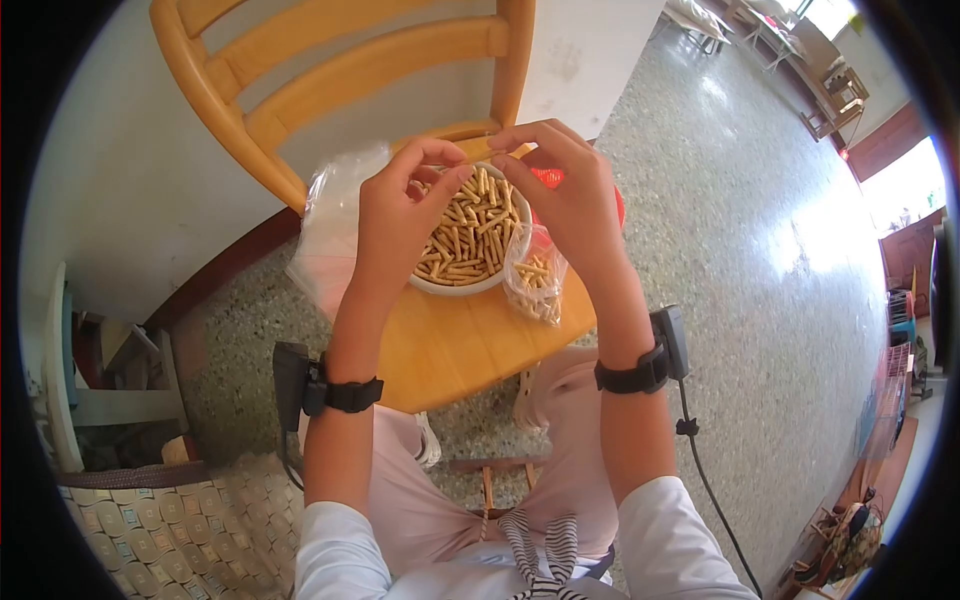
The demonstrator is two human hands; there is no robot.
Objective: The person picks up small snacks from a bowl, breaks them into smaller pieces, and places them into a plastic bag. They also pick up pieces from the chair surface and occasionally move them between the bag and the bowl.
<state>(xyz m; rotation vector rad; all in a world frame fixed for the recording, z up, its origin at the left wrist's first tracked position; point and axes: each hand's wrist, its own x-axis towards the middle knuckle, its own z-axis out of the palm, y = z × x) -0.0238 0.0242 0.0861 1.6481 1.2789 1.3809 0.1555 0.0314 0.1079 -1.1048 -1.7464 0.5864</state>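
Above the far rim of a white bowl [462, 290], my left hand [408, 195] has its thumb and forefinger closed together. Opposite it, my right hand [568, 185] pinches in the same way, a small gap from the left. Whatever lies between the fingertips is too thin and clear to make out. Short tan sticks [470, 235], like small crunchy snack pieces, fill the bowl. Against its right side leans a small clear plastic bag [535, 285] with several of these sticks inside. A larger clear plastic bag [332, 215] lies left of the bowl, partly behind my left wrist.
The bowl stands on the seat of a wooden chair [450, 345] whose backrest is at the wall. Something red [616, 205] shows behind my right hand. At lower left is a patterned cushion [170, 540]. A cable [705, 480] hangs from my right wrist strap.
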